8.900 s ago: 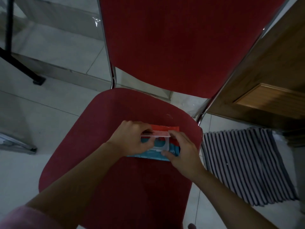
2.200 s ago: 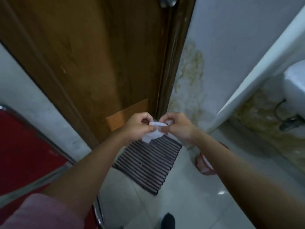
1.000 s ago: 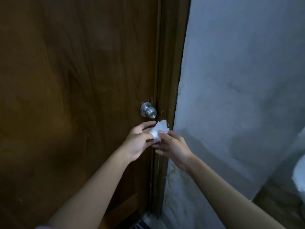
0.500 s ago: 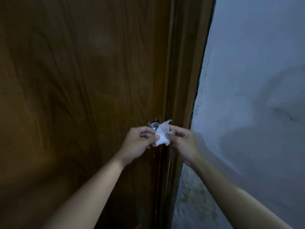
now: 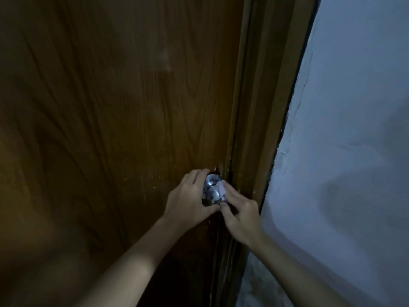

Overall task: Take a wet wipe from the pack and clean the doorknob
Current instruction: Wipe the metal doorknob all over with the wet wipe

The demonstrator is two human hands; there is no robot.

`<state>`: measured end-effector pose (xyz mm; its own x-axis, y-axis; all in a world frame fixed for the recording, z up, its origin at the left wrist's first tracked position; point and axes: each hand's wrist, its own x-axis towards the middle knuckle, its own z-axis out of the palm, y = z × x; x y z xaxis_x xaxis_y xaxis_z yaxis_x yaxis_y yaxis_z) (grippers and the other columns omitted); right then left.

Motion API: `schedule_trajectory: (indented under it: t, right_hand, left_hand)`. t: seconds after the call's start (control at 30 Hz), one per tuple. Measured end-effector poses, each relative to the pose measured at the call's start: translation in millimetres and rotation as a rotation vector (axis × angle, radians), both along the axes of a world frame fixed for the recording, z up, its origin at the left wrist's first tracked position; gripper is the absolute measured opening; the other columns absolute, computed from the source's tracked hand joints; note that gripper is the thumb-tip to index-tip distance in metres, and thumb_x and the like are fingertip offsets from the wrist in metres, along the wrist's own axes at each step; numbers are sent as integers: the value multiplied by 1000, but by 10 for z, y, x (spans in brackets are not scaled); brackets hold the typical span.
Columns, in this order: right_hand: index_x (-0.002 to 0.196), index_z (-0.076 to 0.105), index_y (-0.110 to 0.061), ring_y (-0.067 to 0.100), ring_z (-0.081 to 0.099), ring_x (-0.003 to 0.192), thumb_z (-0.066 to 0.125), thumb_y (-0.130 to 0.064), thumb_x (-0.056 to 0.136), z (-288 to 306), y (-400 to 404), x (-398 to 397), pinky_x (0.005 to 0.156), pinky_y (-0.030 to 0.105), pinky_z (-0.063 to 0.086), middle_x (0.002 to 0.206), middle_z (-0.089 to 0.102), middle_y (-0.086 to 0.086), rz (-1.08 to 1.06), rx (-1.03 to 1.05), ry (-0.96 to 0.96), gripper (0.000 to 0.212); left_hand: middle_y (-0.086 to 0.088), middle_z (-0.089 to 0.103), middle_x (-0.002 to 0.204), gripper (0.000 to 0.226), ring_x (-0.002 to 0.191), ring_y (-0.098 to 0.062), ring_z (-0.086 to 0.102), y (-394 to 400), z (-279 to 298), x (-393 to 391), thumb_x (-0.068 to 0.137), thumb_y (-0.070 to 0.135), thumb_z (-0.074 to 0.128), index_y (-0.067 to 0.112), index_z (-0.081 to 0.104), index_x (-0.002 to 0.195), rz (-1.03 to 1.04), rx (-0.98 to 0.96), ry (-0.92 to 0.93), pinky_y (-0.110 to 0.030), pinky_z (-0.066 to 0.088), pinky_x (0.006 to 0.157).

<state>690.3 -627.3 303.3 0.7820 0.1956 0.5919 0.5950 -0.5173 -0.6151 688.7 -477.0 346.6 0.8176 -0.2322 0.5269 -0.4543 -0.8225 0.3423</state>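
Note:
A shiny metal doorknob [image 5: 210,189] sits at the right edge of a dark wooden door [image 5: 115,120]. My left hand [image 5: 190,197] is cupped around the knob from the left, fingers over its top. My right hand [image 5: 240,214] comes from the right and presses a small white wet wipe [image 5: 221,189] against the knob's right face with its fingertips. Most of the wipe is hidden between the fingers and the knob. The wipe pack is out of view.
The wooden door frame [image 5: 263,111] runs upright just right of the knob. A pale painted wall [image 5: 345,134] fills the right side. The scene is dim.
Both hands have moved onto the knob. The wipe, held up between both hands half a second ago, now lies pressed on the knob under my right fingers, and my left hand grips the knob.

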Motion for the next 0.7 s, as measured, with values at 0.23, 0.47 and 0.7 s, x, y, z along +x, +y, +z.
schedule_trajectory:
  t: [0.23, 0.47, 0.7]
  right_hand:
    - [121, 56, -2, 9, 53, 118, 47, -7, 86, 20, 33, 79, 99, 8, 38, 126, 56, 6, -26, 70, -84, 37]
    - [111, 61, 3, 11, 59, 109, 54, -4, 82, -124, 80, -13, 91, 9, 45, 116, 60, 8, -126, 235, -161, 31]
    - [117, 58, 0, 12, 63, 101, 48, -1, 80, -39, 46, 21, 83, -3, 40, 123, 57, 9, -132, 77, -113, 38]
  left_hand:
    - [-4, 49, 131, 76, 120, -18, 41, -110, -40, 37, 72, 34, 72, 12, 35, 134, 61, -23, 28, -21, 31, 94]
    - [-2, 46, 134, 80, 123, -17, 39, -105, -45, 40, 70, 37, 74, 15, 32, 135, 91, 17, 67, -25, 33, 98]
    - [-6, 49, 126, 79, 115, -19, 45, -56, -66, 63, 65, 39, 77, 14, 42, 132, 64, 67, 4, -27, 39, 92]
